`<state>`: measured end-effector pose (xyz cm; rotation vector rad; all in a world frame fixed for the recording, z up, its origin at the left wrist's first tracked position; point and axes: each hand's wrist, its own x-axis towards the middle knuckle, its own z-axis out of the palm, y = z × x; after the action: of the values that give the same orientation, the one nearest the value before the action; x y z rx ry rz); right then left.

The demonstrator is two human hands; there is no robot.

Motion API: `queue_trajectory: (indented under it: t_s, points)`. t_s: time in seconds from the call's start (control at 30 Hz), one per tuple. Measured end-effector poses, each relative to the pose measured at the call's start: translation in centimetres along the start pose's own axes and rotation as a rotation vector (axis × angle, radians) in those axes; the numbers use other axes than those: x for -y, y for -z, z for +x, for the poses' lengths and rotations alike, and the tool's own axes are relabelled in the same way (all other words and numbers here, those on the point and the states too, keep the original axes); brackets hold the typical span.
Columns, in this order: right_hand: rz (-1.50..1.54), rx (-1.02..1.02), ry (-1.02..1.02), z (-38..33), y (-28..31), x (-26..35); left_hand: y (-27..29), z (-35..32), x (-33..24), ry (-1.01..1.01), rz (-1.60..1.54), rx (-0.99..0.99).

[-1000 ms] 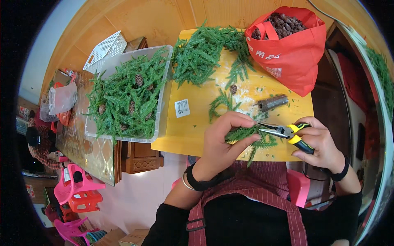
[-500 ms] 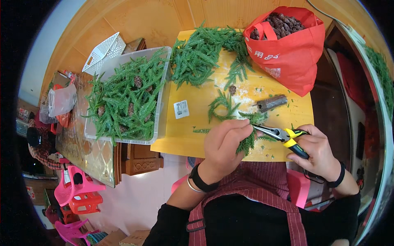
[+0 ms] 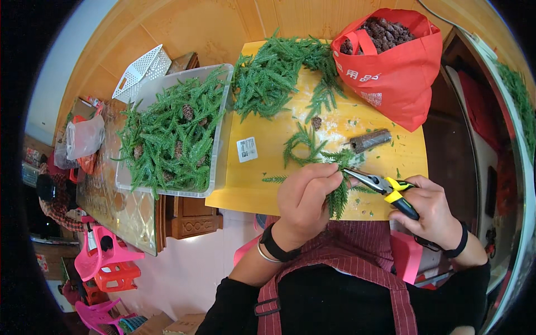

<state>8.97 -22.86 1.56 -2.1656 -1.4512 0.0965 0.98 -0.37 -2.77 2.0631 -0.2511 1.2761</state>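
Clearly, the green sprig looks bristly.

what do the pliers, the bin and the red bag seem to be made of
Pliers: metal by their grey shine; the smooth, coloured grips may be plastic or rubber. Bin: probably plastic, cloudy and see-through. Bag: matte and softly creased, perhaps nonwoven fabric.

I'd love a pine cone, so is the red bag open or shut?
It's open: the red bag has its top apart, and brown pine cones show inside.
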Motion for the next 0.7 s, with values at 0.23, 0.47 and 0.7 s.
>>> queue_trajectory:
  t_s: [0.23,0.47,0.7]
  points:
    - [-0.172,-0.010,0.017,0.7,1.2,0.8,0.6,0.4,-0.8,0.257,-0.216,0.101]
    - [0.041,0.039,0.006,0.8,2.3,-0.3,0.8,0.2,-0.9,0.474,-0.363,0.125]
    - [0.119,0.054,0.017,1.2,2.1,-1.7,1.1,0.3,-0.6,0.490,-0.417,0.198]
